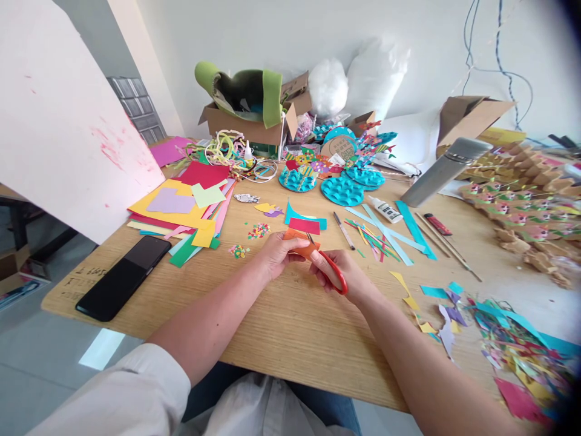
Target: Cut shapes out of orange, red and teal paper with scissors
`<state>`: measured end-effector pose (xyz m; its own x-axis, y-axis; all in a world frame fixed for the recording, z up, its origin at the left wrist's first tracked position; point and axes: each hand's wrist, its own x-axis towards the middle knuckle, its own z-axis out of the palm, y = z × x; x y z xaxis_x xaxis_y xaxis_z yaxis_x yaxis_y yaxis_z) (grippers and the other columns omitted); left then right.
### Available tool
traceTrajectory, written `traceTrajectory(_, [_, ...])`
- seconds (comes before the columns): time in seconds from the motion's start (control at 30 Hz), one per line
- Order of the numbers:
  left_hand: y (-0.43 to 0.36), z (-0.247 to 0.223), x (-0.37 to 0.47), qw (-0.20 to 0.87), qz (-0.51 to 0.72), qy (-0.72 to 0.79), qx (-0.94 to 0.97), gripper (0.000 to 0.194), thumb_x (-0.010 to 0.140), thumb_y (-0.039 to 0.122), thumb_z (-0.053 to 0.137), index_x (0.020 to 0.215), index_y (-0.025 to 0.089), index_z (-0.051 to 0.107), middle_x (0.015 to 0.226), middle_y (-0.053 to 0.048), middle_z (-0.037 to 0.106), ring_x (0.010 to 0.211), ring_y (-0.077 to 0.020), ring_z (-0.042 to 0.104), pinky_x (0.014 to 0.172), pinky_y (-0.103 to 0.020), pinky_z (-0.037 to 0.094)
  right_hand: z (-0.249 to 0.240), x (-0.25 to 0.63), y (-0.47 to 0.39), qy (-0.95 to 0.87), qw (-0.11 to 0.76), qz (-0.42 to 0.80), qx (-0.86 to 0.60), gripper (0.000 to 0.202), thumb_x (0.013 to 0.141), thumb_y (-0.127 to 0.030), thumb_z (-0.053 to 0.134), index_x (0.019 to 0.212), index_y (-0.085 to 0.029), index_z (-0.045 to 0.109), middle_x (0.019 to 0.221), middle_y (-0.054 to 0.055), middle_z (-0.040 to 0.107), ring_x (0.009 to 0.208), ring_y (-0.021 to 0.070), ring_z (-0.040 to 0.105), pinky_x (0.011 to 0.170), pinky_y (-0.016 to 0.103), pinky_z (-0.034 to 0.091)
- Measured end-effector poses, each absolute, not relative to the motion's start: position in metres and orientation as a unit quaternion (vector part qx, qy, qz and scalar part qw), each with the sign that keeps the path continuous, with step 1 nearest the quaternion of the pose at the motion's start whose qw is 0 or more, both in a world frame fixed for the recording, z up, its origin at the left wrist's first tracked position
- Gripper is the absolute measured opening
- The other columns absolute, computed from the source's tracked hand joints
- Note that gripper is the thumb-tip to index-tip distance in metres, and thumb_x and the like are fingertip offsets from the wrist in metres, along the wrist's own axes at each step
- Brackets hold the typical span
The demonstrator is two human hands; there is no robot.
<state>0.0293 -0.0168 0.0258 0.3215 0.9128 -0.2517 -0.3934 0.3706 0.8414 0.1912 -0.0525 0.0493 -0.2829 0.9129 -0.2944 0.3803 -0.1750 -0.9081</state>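
My left hand (280, 251) is closed on a small piece of orange paper (297, 235), pinching it near its left side. Red-handled scissors (334, 274) are gripped in my right hand (347, 275), with their blades at the orange paper. Just beyond the hands lie a red paper rectangle (305, 226) and a blue paper piece (296, 212) with a curved edge. Small piles of colourful paper bits (258, 231) sit to the left of the hands. A pen (344, 231) and thin coloured strips (374, 240) lie to the right.
Stacked coloured paper (200, 175) and a black phone (122, 278) are on the left. Blue egg-tray crafts (342, 191) stand at the back. A glue bottle (385, 209), a grey flask (442, 169) and paper scraps (512, 339) are on the right.
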Motion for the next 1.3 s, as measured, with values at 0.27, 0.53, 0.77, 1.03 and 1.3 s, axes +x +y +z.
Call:
traceTrajectory(0.27, [-0.0190, 0.0288, 0.0293, 0.756, 0.422, 0.375, 0.332, 0.034, 0.053, 0.028, 0.082, 0.080, 0.010, 0.072, 0.074, -0.006, 0.068, 0.066, -0.0138, 0.060, 0.061, -0.025, 0.045, 0.0427, 0.1909, -0.0507, -0.582, 0.261, 0.537, -0.552, 0.071, 0.068, -0.086, 0.055, 0.062, -0.015, 0.058, 0.044, -0.001, 0.052, 0.035, 0.0078, 0.047, 0.035, 0.018, 0.030])
traceTrajectory(0.53, [-0.0173, 0.0251, 0.0296, 0.767, 0.441, 0.367, 0.287, 0.030, 0.054, 0.021, 0.079, 0.080, 0.011, 0.071, 0.085, -0.010, 0.072, 0.072, -0.0158, 0.062, 0.065, -0.028, 0.047, 0.0425, 0.1899, -0.0506, -0.575, 0.258, 0.540, -0.558, 0.072, 0.066, -0.087, 0.056, 0.063, -0.015, 0.058, 0.044, -0.001, 0.052, 0.034, 0.0073, 0.046, 0.034, 0.018, 0.029])
traceTrajectory(0.77, [-0.0194, 0.0244, 0.0330, 0.748, 0.464, 0.373, 0.294, 0.026, 0.055, 0.023, 0.080, 0.076, 0.013, 0.070, 0.080, -0.007, 0.071, 0.072, -0.0169, 0.064, 0.066, -0.029, 0.047, 0.0410, 0.1874, -0.0513, -0.580, 0.264, 0.529, -0.560, 0.064, 0.070, -0.079, 0.062, 0.061, -0.015, 0.057, 0.044, -0.001, 0.052, 0.035, 0.0076, 0.047, 0.034, 0.018, 0.029])
traceTrajectory(1.03, [-0.0191, 0.0246, 0.0343, 0.737, 0.476, 0.374, 0.301, 0.031, 0.051, 0.025, 0.082, 0.075, 0.013, 0.068, 0.077, -0.006, 0.070, 0.070, -0.0161, 0.063, 0.064, -0.028, 0.046, 0.0407, 0.1868, -0.0514, -0.587, 0.257, 0.530, -0.556, 0.067, 0.070, -0.082, 0.058, 0.062, -0.015, 0.057, 0.045, -0.001, 0.053, 0.035, 0.0075, 0.047, 0.034, 0.018, 0.028])
traceTrajectory(1.3, [-0.0208, 0.0275, 0.0338, 0.733, 0.475, 0.375, 0.311, 0.025, 0.052, 0.023, 0.080, 0.071, 0.013, 0.066, 0.071, -0.003, 0.066, 0.064, -0.0126, 0.058, 0.058, -0.025, 0.042, 0.0447, 0.1878, -0.0536, -0.597, 0.251, 0.543, -0.534, 0.072, 0.070, -0.086, 0.053, 0.067, -0.015, 0.059, 0.050, 0.001, 0.057, 0.039, 0.0092, 0.051, 0.037, 0.020, 0.032])
